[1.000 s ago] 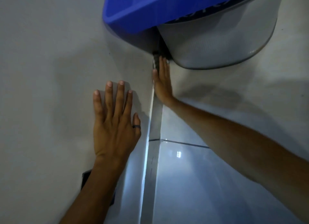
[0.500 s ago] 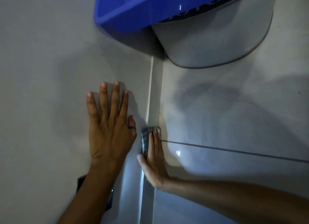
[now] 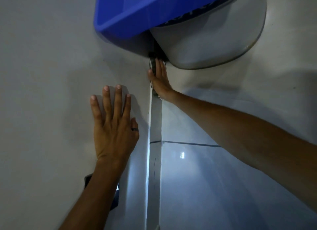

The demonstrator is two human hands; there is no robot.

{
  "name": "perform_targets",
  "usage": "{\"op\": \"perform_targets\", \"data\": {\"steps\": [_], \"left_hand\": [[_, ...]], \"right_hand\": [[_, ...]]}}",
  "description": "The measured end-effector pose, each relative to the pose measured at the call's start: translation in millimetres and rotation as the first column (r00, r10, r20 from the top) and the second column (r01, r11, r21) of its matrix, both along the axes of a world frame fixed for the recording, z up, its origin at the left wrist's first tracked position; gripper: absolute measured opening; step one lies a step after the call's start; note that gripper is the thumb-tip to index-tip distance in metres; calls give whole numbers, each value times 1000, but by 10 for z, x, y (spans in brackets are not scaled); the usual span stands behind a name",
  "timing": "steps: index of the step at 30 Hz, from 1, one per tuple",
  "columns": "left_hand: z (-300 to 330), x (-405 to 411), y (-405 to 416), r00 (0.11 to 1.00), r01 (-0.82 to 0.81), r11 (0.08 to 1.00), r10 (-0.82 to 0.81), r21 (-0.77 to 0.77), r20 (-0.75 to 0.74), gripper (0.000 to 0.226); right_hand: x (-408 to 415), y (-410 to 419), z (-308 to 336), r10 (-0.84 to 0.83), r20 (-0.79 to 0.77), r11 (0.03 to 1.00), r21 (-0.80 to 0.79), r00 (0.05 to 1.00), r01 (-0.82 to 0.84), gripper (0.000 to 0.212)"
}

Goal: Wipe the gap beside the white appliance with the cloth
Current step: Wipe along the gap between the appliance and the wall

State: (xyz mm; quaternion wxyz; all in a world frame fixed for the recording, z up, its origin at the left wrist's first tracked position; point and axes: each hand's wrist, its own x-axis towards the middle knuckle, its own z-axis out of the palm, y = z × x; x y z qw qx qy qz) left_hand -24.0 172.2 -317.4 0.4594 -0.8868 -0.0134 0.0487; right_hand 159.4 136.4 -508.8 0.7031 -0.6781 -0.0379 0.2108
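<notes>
Cloth [image 3: 152, 67] lies pressed under the right hand [image 3: 160, 80], in the narrow gap [image 3: 155, 125] beside the white appliance [image 3: 51, 75]. Only its grey edges show: a strip along the thumb side of the hand, a bit just past the fingertips, and a scrap at the heel of the palm. The right fingers [image 3: 159, 66] are straight and held together, flat against the cloth rather than curled round it; whether the thumb pinches the cloth I cannot tell. Their tips reach up to the dark spot where a blue tub [image 3: 137, 11] and a grey drum [image 3: 205, 41] meet, just above them.

The left hand [image 3: 114, 126] rests flat on the appliance, fingers spread and loose, holding nothing. A dark ring [image 3: 134, 129] sits on its thumb, and the thumb lies near the gap's edge. Below the wrist, a black object [image 3: 115, 199] pokes out from behind the forearm.

To the right of the right fingers runs a glossy tiled wall [image 3: 223, 186], with a grout line crossing below the wrist and a small glare spot on the tile.
</notes>
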Motion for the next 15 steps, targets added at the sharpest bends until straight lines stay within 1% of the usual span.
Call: {"op": "perform_targets", "data": {"steps": [3,6,9,12,14,15], "left_hand": [[75,-18,-41,999,-27,999,26,-26,-43,79],[181,-74,-110,997,-60,997,58,-50,-44,77],[340,-188,-115,998,-49,997,52,-64,41,71],[501,-387,-42,996,-26,998,31,-64,88,75],[559,-516,-15,995,-19,998,25,-62,93,77],[560,-551,-14,995,-18,998,23,-56,98,77]], "right_hand": [[-21,-50,47,23,1,1000,6,1000,-23,67],[-448,-95,54,43,33,998,-36,999,-42,67],[-1365,-87,-35,68,83,995,-81,994,-61,70],[-2506,-81,-116,64,116,997,-59,991,-58,71],[-2976,-59,-136,69,106,997,-42,992,-65,71],[-3038,-46,-136,56,91,998,-39,994,-53,70]]}}
